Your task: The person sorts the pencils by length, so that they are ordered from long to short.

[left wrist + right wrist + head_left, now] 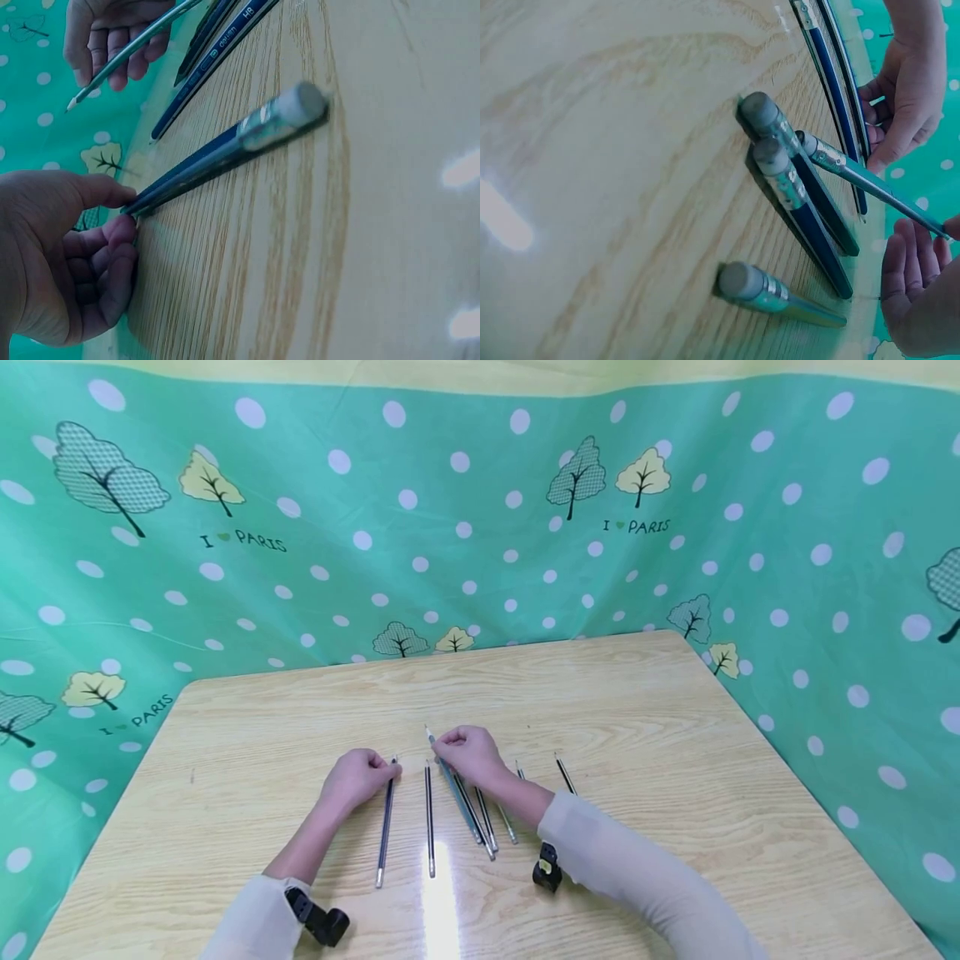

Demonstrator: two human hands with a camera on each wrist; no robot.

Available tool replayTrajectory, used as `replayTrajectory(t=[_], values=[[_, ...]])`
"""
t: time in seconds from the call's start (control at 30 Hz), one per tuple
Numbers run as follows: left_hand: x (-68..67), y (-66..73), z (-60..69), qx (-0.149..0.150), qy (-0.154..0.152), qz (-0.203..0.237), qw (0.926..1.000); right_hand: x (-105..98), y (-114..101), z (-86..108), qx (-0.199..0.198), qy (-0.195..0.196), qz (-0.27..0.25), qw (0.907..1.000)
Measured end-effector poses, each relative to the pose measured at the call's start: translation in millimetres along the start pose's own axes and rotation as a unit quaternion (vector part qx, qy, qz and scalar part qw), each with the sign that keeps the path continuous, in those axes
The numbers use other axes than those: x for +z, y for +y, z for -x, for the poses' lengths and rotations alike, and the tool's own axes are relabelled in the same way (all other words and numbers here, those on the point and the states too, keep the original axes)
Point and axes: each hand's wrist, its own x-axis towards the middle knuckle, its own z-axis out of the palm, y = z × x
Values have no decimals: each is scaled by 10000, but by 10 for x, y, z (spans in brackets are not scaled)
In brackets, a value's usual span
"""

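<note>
My left hand [360, 777] pinches a dark pencil [386, 839] near its pointed end. In the left wrist view that pencil [202, 161] slants across the wood, its white eraser toward the camera. My right hand [474, 757] pinches a light blue-green pencil [459, 802] close to its tip. The right wrist view shows this pencil [877, 187] with its point end at the fingers and its eraser end near other pencils. Between the hands a dark pencil [430, 827] lies on the table. Several more pencils, including a dark one [487, 818], lie under and beside my right hand.
A wooden table [225, 760] carries all the pencils. One dark pencil [565, 772] lies partly hidden by my right sleeve. Behind the table hangs a green dotted curtain [420, 527] with tree prints. Glare crosses the table's front middle.
</note>
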Motion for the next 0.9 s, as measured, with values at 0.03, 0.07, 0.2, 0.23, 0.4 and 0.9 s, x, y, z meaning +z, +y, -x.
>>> replayTrajectory(t=[0.03, 0.07, 0.2, 0.23, 0.4, 0.9], values=[[-4, -4, 2, 23, 7, 10, 10000, -2, -4, -3, -6, -6, -69, 10000], [-8, -6, 1, 11, 18, 33, 10000, -3, -7, -7, 0, -5, -107, 9999], [-19, -17, -8, -79, -58, 358, 9993, -6, -1, -19, 14, -24, -166, 9999], [-21, -18, -11, -119, -84, 480, 9987, -6, 7, -24, 6, -38, -178, 9998], [-29, -20, -17, -286, -153, 984, 9946, -7, 50, -44, 5, -54, -317, 9995], [-69, -52, -23, -207, -187, 1841, 9825, -20, 32, -49, 126, -88, -400, 9991]])
